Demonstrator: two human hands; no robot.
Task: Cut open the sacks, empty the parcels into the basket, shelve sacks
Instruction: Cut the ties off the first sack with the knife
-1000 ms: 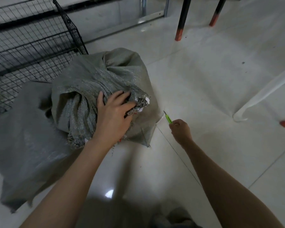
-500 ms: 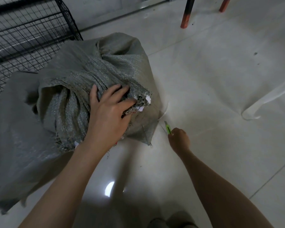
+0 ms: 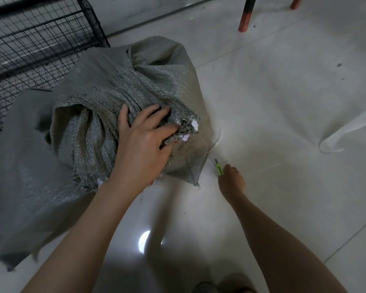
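Note:
A full grey woven sack (image 3: 106, 89) lies on the white tiled floor. My left hand (image 3: 142, 142) grips its bunched, frayed mouth, where bits of white paper show. My right hand (image 3: 232, 182) holds a green utility knife (image 3: 219, 169); its blade points up and left, close to the sack's lower right corner. A flat grey sack (image 3: 19, 182) lies under and to the left of the full one. The black wire basket (image 3: 36, 39) stands at the upper left, behind the sacks.
Two dark table legs with red feet (image 3: 244, 20) stand at the top right. A white curved chair leg (image 3: 347, 132) rests on the floor at the right. My shoe tips (image 3: 220, 286) show at the bottom edge.
My right hand with the knife has moved down and in toward the sack's lower right corner. My left hand keeps its grip on the sack's mouth.

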